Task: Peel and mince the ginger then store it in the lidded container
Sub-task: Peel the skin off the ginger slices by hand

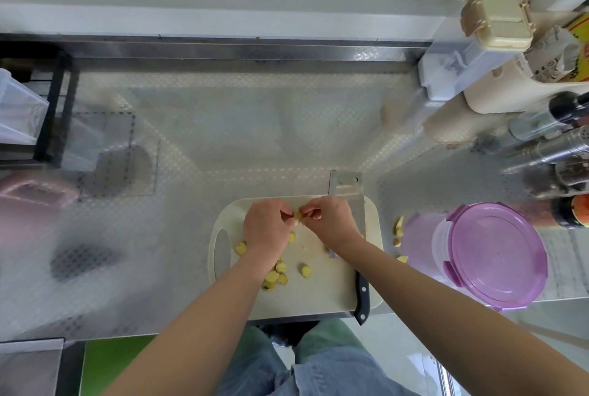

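A pale cutting board (318, 296) lies at the near edge of the metal desk (223, 127), about midway along it. A cleaver (345, 185) rests along the board's right side, its blade reaching past the far edge and its black handle overhanging the near edge of the desk. The person's right forearm crosses over the blade and hides its middle. Near the desk's right edge stands a round lidded container (497, 253) with a purple clip lid, shut. Farther along that edge lean bottles and shakers (548, 146), with a cream latched box (497, 17) at the far right corner. A black rack (55, 108) stands at the left edge. A few ginger scraps (398, 226) lie on the desk between the board and the container. Over the far part of the board, the left hand (266, 225) and the right hand (331, 220) meet, fingertips of both pinching one small yellow ginger piece (298, 216). More ginger chunks (277, 274), yellow with brownish skin at the rims, are scattered on the board, some partly hidden under the left wrist.
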